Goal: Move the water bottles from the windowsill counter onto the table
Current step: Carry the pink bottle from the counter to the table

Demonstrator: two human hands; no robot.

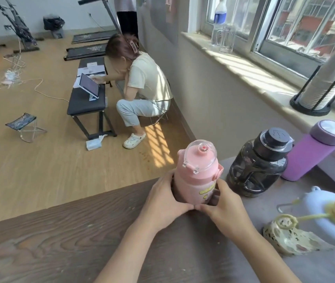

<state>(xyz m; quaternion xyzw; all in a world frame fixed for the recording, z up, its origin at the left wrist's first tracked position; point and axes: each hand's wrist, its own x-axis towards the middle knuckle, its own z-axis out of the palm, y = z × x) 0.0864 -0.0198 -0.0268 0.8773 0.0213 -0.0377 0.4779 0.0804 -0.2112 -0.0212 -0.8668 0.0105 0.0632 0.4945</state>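
A pink water bottle (198,170) with a clear lid stands upright on the dark wooden table (60,242), near its far edge. My left hand (162,201) and my right hand (223,207) wrap around its lower body from both sides, thumbs meeting in front. To its right stand a dark smoky bottle (258,166) with a black cap and a purple bottle (313,152) with a purple lid, both on the table. On the windowsill counter (250,72) far back stand a clear plastic bottle (218,23) with a blue label and a clear glass jug (227,40).
A stack of paper cups in a black wire holder (323,84) stands on the sill. A pale blue lid-like object (329,213) with yellow cord and a patterned pouch (289,240) lie on the table at right. A person (142,86) sits by a black bench on the floor.
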